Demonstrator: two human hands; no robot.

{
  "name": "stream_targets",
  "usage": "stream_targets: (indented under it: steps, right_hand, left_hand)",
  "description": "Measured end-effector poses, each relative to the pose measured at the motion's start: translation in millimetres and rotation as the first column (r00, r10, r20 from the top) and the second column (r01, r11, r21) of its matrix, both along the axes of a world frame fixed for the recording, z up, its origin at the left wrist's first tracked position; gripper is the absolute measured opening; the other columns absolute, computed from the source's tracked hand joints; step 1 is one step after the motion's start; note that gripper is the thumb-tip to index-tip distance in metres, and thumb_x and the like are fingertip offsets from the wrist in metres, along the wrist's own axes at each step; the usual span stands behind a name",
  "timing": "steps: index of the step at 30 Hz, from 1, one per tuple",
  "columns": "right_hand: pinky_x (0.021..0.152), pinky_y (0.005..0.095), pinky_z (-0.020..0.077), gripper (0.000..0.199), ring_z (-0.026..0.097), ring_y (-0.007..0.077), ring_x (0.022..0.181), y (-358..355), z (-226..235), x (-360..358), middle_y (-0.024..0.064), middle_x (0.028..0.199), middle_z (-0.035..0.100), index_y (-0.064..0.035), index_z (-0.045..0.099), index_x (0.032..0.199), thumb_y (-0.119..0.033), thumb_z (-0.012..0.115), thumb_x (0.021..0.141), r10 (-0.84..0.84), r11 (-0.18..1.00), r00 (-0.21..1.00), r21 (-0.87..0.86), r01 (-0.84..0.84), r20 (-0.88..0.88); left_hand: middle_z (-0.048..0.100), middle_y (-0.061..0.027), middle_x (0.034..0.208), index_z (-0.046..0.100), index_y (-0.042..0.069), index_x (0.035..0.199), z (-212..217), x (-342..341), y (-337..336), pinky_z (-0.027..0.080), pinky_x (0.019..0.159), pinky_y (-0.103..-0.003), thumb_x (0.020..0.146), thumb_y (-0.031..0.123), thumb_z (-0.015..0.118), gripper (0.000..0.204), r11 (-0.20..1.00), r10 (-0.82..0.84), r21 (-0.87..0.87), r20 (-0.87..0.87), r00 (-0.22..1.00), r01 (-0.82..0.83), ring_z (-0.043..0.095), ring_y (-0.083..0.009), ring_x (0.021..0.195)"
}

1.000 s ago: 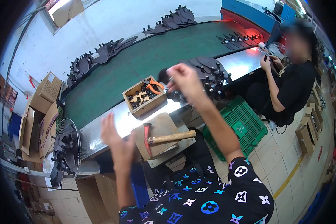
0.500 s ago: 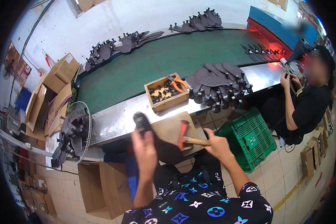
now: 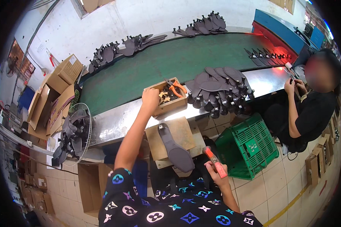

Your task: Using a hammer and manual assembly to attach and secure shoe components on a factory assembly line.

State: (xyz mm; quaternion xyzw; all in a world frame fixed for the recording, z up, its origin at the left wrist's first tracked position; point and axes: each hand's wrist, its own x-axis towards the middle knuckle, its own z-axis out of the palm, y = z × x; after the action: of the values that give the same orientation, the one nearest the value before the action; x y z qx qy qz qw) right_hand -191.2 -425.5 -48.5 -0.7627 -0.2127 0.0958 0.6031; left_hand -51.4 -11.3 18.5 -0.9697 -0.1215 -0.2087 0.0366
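Lying on the board (image 3: 184, 132): dark sole (image 3: 180, 156), broad end past its near edge.
Right hand (image 3: 218, 181): gripping the hammer (image 3: 220, 170).
Left hand (image 3: 150, 99): at the wooden box (image 3: 173, 107); fingers hidden, cannot tell its grip.
Bench (image 3: 111, 126): carries the box, pliers (image 3: 182, 87) inside.

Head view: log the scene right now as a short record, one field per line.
Left hand: at the left end of the wooden box; fingertips hidden
Right hand: grip closed on the hammer, its red head in view
Dark sole: lying on the tan board, broad end past its near edge
Pliers: orange-handled, at the box's right end
Pile of soles: right of the box
Green crate: right of the right hand
Co-worker: far right, in black
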Motion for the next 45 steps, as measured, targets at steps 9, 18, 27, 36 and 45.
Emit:
stream_targets:
  steps: [9, 18, 27, 36, 45]
  right_hand:
    - [0.051, 0.0183, 0.0334, 0.019, 0.047, -0.0024, 0.06, -2.5, 38.8, 33.8, -0.0044, 0.084, 0.067, 0.0026, 0.069, 0.109, -0.006, 0.067, 0.092, -0.004, 0.944, 0.979, 0.321, 0.071, -0.203]
    - [0.046, 0.017, 0.0402, 0.029, 0.058, 0.0046, 0.062, 72.5, 142.3, 66.4, 0.008, 0.1, 0.069, -0.0004, 0.068, 0.113, -0.01, 0.076, 0.086, 0.248, 0.874, 0.966, 0.448, -0.188, -0.078]
    - [0.066, 0.0224, 0.0535, 0.023, 0.07, 0.0148, 0.082, 109.0, 159.3, 43.1, 0.0125, 0.104, 0.07, 0.0, 0.068, 0.112, -0.007, 0.07, 0.091, 0.34, 0.871, 0.939, 0.36, -0.336, 0.053]
    - [0.071, 0.0271, 0.0525, 0.021, 0.065, 0.0102, 0.079, 145.9, 93.8, 79.2, 0.0098, 0.093, 0.074, 0.0052, 0.069, 0.097, -0.012, 0.077, 0.086, 0.248, 0.951, 0.967, 0.172, -0.256, 0.066]
    - [0.077, 0.0299, 0.0517, 0.028, 0.064, 0.0119, 0.084, 170.7, 72.2, 113.5, 0.0099, 0.092, 0.072, 0.0045, 0.068, 0.11, -0.014, 0.07, 0.088, 0.437, 0.896, 0.897, 0.054, -0.441, 0.069]
  left_hand:
    - [0.072, -0.0186, 0.079, 0.072, -0.005, 0.092, 21.6, 3.3, -7.8, 0.058, 0.065, -0.035, 0.09, 0.014, 0.067, 0.021, 0.702, -0.039, -0.702, 0.13, 0.991, 0.12, 0.073, -0.0264, 0.075]
    - [0.07, -0.011, 0.088, 0.066, -0.002, 0.103, 98.0, -133.5, -139.4, 0.05, 0.059, -0.027, 0.097, 0.021, 0.065, 0.024, -0.133, 0.134, -0.841, 0.509, 0.85, 0.524, 0.069, -0.0188, 0.079]
    - [0.071, -0.006, 0.09, 0.07, -0.002, 0.103, 78.4, -196.9, -179.4, 0.049, 0.059, -0.024, 0.093, 0.017, 0.07, 0.021, -0.263, 0.214, -0.844, 0.421, 0.881, 0.467, 0.062, -0.0102, 0.075]
    - [0.071, -0.0133, 0.093, 0.07, 0.004, 0.104, -20.3, -150.0, -99.4, 0.051, 0.081, -0.036, 0.083, 0.02, 0.077, 0.027, 0.865, 0.154, -0.48, 0.527, 0.836, 0.143, 0.067, -0.0307, 0.084]
    - [0.074, -0.0141, 0.096, 0.07, 0.0, 0.108, -33.5, -149.6, -96.1, 0.053, 0.081, -0.031, 0.082, 0.011, 0.077, 0.03, 0.428, 0.029, -0.839, 0.385, 0.922, 0.337, 0.071, -0.0201, 0.088]
